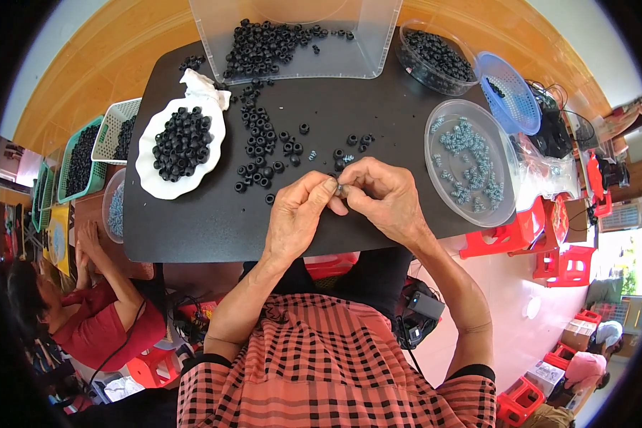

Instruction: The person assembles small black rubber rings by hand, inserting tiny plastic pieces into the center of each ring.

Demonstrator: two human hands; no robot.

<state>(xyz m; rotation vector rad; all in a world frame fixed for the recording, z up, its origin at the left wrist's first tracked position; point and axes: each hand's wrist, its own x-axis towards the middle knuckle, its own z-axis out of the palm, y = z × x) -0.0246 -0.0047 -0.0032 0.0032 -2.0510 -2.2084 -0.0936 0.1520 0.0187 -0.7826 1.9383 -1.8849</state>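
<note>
My left hand (294,216) and my right hand (386,202) meet over the near edge of the dark table. Both are closed in a pinch, fingertips together on a small dark round piece (343,190) that is mostly covered by the fingers. Just beyond the fingertips lie a few black round pieces with holes (354,140) and a small blue-grey metal coil (312,155). More black pieces (259,146) are strewn to the left of centre. On the right, a clear round tray (435,170) holds many blue-grey coils (465,146).
A white scalloped plate (148,173) heaped with black pieces sits at left, a white cloth (205,88) behind it. At the back stand a clear bin (335,60) and a clear bowl (411,70) of black pieces. A blue basket (524,114) is at right; a person in red (107,324) sits left.
</note>
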